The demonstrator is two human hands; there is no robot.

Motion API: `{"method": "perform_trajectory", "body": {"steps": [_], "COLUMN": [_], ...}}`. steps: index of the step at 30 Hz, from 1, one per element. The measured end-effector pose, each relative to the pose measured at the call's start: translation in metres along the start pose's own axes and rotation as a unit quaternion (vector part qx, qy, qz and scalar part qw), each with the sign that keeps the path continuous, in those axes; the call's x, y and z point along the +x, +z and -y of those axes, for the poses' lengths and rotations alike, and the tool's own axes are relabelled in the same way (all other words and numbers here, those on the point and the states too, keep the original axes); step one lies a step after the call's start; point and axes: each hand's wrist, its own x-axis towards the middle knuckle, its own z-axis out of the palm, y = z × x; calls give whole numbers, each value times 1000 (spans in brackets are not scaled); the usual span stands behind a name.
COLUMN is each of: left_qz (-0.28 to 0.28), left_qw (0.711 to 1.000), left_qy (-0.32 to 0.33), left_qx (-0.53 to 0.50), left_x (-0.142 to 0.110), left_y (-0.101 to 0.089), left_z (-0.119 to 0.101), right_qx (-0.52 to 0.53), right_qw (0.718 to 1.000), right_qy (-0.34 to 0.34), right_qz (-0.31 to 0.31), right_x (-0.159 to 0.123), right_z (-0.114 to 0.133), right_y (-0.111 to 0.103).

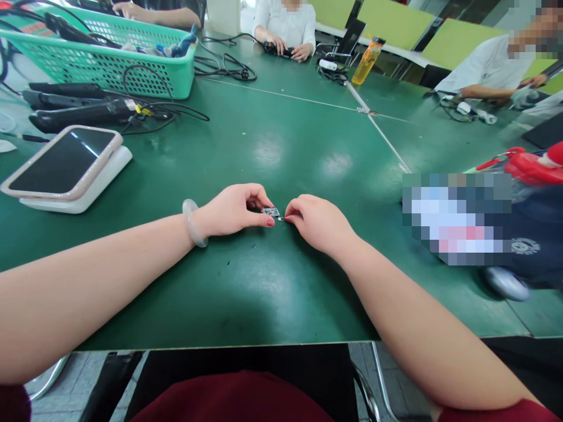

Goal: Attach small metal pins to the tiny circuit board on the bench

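Observation:
My left hand (pixel 240 210), with a pale bangle at its wrist, pinches a small circuit board (pixel 271 211) between thumb and fingers. Just to the right, my right hand (pixel 317 223) is closed in a pinch on a tiny white-tipped piece (pixel 281 218), too small to name. The tip of that piece lies close to the board's lower right edge; whether they touch I cannot tell. Both hands are low over the green table (pixel 281 299), near its front edge.
At the left are a phone (pixel 65 161) on a white box (pixel 101 179), black hair-iron-shaped tools (pixel 83 111) with cables, and a green basket (pixel 171 82). A dark bag (pixel 536 228) lies right. An orange bottle (pixel 368 61) and several people are farther back.

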Motion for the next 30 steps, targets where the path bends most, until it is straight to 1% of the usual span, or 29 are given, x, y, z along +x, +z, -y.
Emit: {"method": "perform_trajectory", "body": {"steps": [2,5,7,8,12,18,30], "left_qz": [3,8,11,13,19,27,21], "left_qw": [1000,1000,1000,1000,999,999,1000], "left_qy": [5,6,3,0,2,11,18], "left_qx": [7,9,12,15,35,42,11], "left_x": [0,0,0,0,0,0,0], "left_y": [0,0,0,0,0,0,0], "left_z": [1,2,1,1,1,2,3], "right_qx": [10,70,113,126,129,125,123], "right_qw": [1000,993,986,984,985,987,985], "right_qy": [6,10,-5,-15,-44,-45,-50], "right_qz": [-27,-95,-124,-129,-110,-92,-111], "right_x": [0,-2,-4,-5,-8,-8,-9], "right_z": [-1,0,4,7,17,20,20], "right_y": [-2,-6,-8,-9,-8,-5,-4]}}
